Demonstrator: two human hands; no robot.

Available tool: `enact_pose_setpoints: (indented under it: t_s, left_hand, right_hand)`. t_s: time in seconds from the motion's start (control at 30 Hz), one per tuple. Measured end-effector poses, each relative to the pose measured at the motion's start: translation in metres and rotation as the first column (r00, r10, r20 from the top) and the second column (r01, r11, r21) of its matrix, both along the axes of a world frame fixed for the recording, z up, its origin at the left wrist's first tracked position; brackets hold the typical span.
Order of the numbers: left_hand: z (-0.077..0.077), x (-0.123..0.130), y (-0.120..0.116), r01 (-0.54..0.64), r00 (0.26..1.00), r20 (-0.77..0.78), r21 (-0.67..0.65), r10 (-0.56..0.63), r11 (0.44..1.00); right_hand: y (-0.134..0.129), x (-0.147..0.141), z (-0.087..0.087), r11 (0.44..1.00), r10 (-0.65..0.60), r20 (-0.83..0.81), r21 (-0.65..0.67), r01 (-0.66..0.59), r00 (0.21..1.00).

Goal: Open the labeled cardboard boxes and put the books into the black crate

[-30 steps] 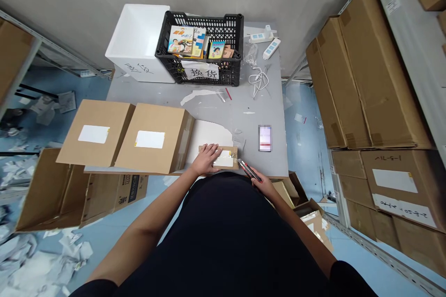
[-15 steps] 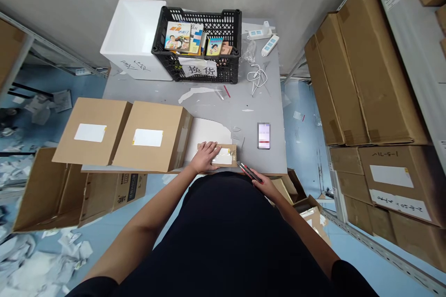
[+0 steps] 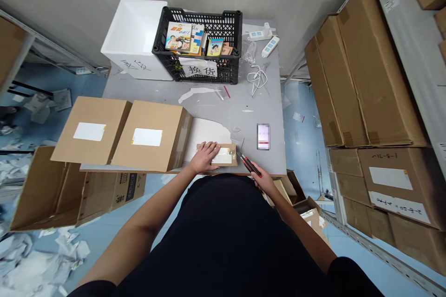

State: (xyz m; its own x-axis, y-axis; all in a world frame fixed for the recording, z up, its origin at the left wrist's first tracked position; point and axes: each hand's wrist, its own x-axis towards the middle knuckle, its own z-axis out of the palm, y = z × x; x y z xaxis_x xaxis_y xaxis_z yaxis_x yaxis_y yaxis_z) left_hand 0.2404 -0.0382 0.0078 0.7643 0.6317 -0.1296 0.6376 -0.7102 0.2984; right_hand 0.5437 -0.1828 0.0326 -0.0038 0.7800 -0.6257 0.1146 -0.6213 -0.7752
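My left hand lies spread over the left part of a small cardboard box, pressing on its top. The box has a white label and shiny clear tape at its right end. In my right hand is a red and black utility knife, fingers closed round its handle. The knife's tip points up and left, close to the box's right end; I cannot tell whether it touches. A piece of clear plastic film lies just behind that end, and a white sheet is behind the box.
Two labelled cartons stand at the table's left. A black crate of books and a white bin are at the back. A phone, white cable and power strips lie right. Shelved cartons flank the right side.
My right hand and the knife have shifted slightly up, bringing the tip nearer the box's right end. My left hand stays on the box.
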Motion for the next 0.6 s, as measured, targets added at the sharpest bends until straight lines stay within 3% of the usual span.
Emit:
enact_pose_setpoints:
  t_s: [0.13, 0.37, 0.6]
  left_hand:
    - [0.000, 0.000, 0.000, -0.003, 1.000, 0.021, -0.009, 0.003, 1.000]
    - [0.001, 0.000, 0.001, 0.011, 1.000, 0.013, 0.003, -0.011, 1.000]
    - [0.000, 0.001, 0.001, -0.030, 0.999, 0.017, -0.020, 0.030, 0.999]
  right_hand:
    - [0.014, -0.003, -0.009, 0.999, 0.045, 0.004, 0.025, -0.046, 0.999]
    - [0.010, -0.003, -0.016, 0.997, 0.056, 0.034, 0.058, -0.058, 0.998]
    - [0.006, 0.000, -0.012, 0.994, 0.107, 0.012, -0.013, -0.107, 0.994]
